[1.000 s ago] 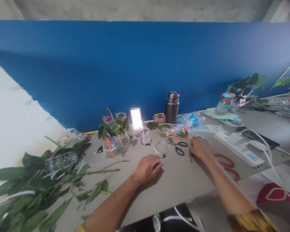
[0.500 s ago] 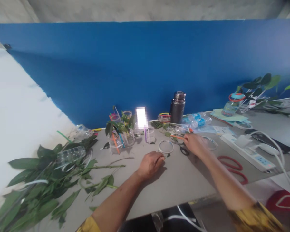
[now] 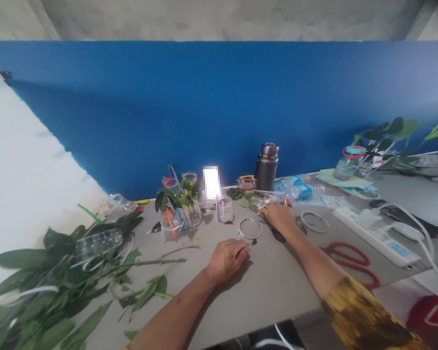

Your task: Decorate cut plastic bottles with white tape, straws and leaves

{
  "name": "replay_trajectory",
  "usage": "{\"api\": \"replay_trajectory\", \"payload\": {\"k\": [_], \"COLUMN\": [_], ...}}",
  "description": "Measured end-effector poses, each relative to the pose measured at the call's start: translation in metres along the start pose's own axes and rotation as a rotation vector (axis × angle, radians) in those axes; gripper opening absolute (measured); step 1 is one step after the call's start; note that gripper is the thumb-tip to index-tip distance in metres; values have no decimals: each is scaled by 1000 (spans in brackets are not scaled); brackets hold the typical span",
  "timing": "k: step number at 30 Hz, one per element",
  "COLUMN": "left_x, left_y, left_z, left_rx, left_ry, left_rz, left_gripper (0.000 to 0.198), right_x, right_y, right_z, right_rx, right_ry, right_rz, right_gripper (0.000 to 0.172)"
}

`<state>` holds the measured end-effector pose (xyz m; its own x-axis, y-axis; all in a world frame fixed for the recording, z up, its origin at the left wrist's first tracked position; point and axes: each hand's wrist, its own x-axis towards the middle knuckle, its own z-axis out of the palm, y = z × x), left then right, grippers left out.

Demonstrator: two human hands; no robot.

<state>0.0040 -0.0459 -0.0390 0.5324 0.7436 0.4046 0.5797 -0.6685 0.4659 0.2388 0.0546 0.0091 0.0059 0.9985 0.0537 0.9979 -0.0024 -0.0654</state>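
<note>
My left hand point(image 3: 228, 260) rests on the grey table, fingers curled and closed; whatever may be in them is hidden. Just beyond it lies a pale ring point(image 3: 250, 228) with a small leaf scrap. My right hand point(image 3: 279, 218) reaches farther out, its fingers bent down against the tabletop. An orange stick-like piece point(image 3: 260, 210) shows at its fingertips, among cut leaves; the fingers hide most of it. Dark-handled scissors point(image 3: 278, 235) lie mostly covered below the right wrist. Clear plastic cups point(image 3: 225, 210) with coloured straws and leafy sprigs point(image 3: 182, 192) stand ahead to the left.
Leafy branches point(image 3: 51, 282) and a clear plastic bottle point(image 3: 99, 244) spread over the left side. A dark thermos point(image 3: 267, 167) stands by the blue partition. To the right lie water bottles point(image 3: 303, 191), another ring point(image 3: 314, 222), red-handled scissors point(image 3: 350, 254) and a power strip point(image 3: 377, 238) with cables.
My right hand has moved left, over the orange piece, and now covers more of it and of the dark-handled scissors. My left hand stays in place. The view has tilted slightly upward.
</note>
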Motion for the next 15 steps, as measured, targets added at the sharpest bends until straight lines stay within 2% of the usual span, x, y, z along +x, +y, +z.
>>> {"api": "replay_trajectory", "payload": {"k": [3,6,9,12,15], "left_x": [-1,0,1,5,8], "left_y": [1,0,-1,-5,-13], "left_z": [2,1,-5,-13,-20], "left_rx": [-36,-52,-98,-185,-231], "left_ry": [-2,58,174,305,422], "left_rz": [-7,-84,-273,-472,-573], "left_gripper": [41,41,44,46,41], "right_x": [-3,-6,-10,-10,-2], "right_y": [-2,-5,-14,-27,-40], "right_z": [2,0,-4,-7,-6], "right_rx": [-25,-6,92,230,372], "right_ry": [-32,-5,68,-9,-90], "right_rz": [-16,-48,-114,-211,-272], "right_gripper": [51,45,38,31,27]}}
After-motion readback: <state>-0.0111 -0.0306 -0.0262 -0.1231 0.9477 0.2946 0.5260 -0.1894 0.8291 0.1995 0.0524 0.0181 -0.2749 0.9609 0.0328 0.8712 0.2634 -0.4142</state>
